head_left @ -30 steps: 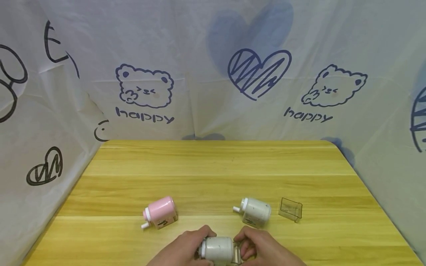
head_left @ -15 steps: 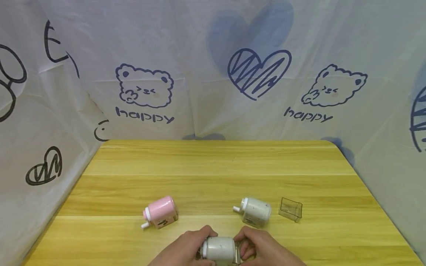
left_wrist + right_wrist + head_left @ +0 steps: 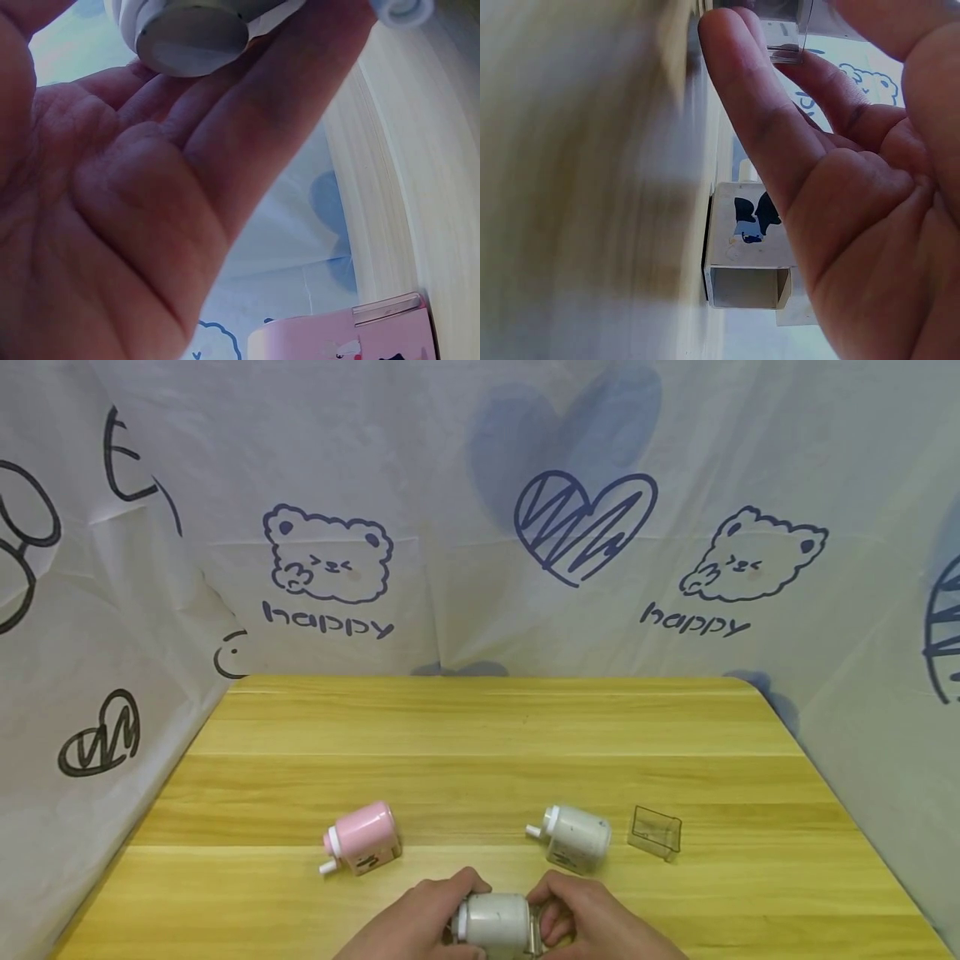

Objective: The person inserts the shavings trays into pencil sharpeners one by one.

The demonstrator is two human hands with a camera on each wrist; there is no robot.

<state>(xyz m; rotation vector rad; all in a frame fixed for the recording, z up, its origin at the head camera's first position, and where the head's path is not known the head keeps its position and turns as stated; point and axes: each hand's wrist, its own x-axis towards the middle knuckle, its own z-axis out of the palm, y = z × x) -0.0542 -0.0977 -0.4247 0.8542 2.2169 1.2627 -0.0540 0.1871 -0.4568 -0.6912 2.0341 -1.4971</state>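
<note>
At the table's front edge, my left hand [image 3: 423, 918] grips a grey-white crank pencil sharpener [image 3: 493, 920] lying on its side, thumb along the far side. The sharpener's round knob end [image 3: 195, 41] shows above the palm in the left wrist view. My right hand [image 3: 600, 922] pinches a clear shavings drawer [image 3: 535, 933] at the sharpener's right end; the drawer appears partly inside the body. In the right wrist view, the clear drawer [image 3: 786, 41] shows at the fingertips. How deep it sits is hidden by the fingers.
Behind the hands lies a second grey-white sharpener [image 3: 581, 837], its drawer slot [image 3: 746, 287] vacant. A loose clear drawer [image 3: 655, 835] lies to its right. A pink sharpener [image 3: 367, 835] lies at left on the wooden table [image 3: 480, 735]. White printed cloth [image 3: 450, 568] hangs behind.
The held sharpener has shifted slightly right toward the right hand, and less of the drawer shows between them. The things on the table have stayed put.
</note>
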